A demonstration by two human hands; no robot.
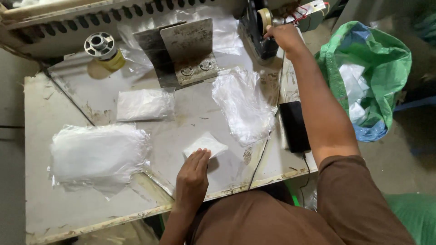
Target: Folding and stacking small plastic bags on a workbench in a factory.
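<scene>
worn metal worktable [91,95] under clear bags. left hand [193,174] lies flat, fingers open, pressing a small white packet [205,145] near the front edge; right hand [284,36] grips the black machine [256,27] at the back.

A small white packet [206,145] lies flat near the front of the table [36,113]. The left hand [193,174] rests flat on its near edge.

A pile of clear plastic bags [243,104] lies to the right of it, near the table's right side. The bags look thin and shiny.

A white packet in clear wrap [144,104] lies farther back, just in front of a metal plate [190,45].

A big stack of clear bags with white inside [97,154] lies on the left part of the table.

A large green sack [381,59] stands on the floor at the right. It is open, with white bags inside.
</scene>
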